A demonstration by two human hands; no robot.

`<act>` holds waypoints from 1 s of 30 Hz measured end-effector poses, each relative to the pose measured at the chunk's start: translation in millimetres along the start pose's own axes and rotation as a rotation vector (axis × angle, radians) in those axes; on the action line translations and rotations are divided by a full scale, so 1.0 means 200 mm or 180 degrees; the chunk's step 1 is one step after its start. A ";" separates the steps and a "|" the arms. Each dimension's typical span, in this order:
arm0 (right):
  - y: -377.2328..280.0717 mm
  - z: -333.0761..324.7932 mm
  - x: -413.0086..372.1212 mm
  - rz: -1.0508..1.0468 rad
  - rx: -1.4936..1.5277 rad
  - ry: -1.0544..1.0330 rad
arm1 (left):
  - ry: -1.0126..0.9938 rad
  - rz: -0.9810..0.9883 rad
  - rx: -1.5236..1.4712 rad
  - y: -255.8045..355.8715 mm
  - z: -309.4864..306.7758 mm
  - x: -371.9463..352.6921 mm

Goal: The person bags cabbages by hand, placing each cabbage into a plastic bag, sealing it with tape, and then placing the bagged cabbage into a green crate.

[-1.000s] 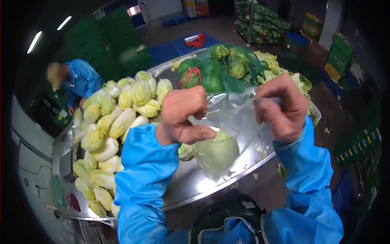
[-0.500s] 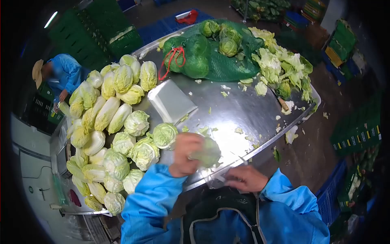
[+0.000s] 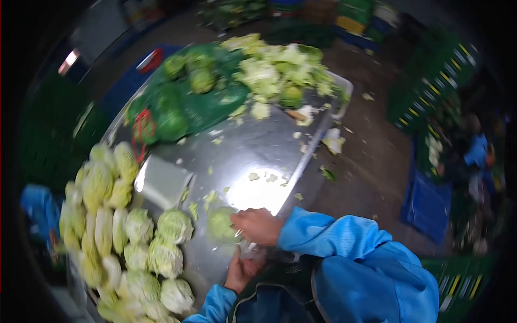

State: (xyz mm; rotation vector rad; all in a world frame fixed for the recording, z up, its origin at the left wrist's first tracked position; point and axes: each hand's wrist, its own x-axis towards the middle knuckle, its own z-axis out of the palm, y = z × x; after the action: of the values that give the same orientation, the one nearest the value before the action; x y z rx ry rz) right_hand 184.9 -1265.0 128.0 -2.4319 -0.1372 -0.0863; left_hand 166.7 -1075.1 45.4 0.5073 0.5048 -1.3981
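A round light-green cabbage [image 3: 219, 225], looking blurred inside a clear plastic bag [image 3: 247, 246], rests at the near edge of the steel table [image 3: 237, 153]. My right hand [image 3: 259, 226] is closed at the cabbage's right side, fingers curled over the bag. Just below it my left hand [image 3: 245, 271] has its thumb up and its fingers around the loose end of the plastic, partly hidden by my right hand. Left of them stand several more round cabbages [image 3: 175, 226]. A stack of flat clear bags [image 3: 163, 182] lies behind.
Napa cabbages [image 3: 99, 185] are piled along the left. At the back are a green mesh sack [image 3: 186, 110] of cabbages, a heap of loose leaves [image 3: 274, 70] and a knife handle [image 3: 295, 114]. Green crates [image 3: 431, 81] stand right, a blue-clad person [image 3: 40, 212] left.
The view has swung right. My left hand has left the cabbage for the plastic below it, and my right hand has moved up to the cabbage's side.
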 end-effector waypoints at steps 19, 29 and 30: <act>0.14 0.03 -0.27 0.2250 0.1628 0.1852 | 0.0025 0.1591 0.1192 0.49 -0.03 -0.12; -0.04 0.29 -0.73 0.2267 0.1865 0.1714 | 0.0942 0.0767 0.0944 -0.09 -0.17 -0.32; -0.05 0.27 -0.74 0.2151 0.1553 0.1676 | 0.0974 0.0807 0.0908 -0.13 -0.15 -0.33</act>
State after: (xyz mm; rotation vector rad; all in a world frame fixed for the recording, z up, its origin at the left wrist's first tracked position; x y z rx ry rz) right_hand 38.8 -1233.9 78.5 -1.7843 0.7976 -0.3359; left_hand 133.8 -1008.3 60.9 0.9924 0.4681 -1.1578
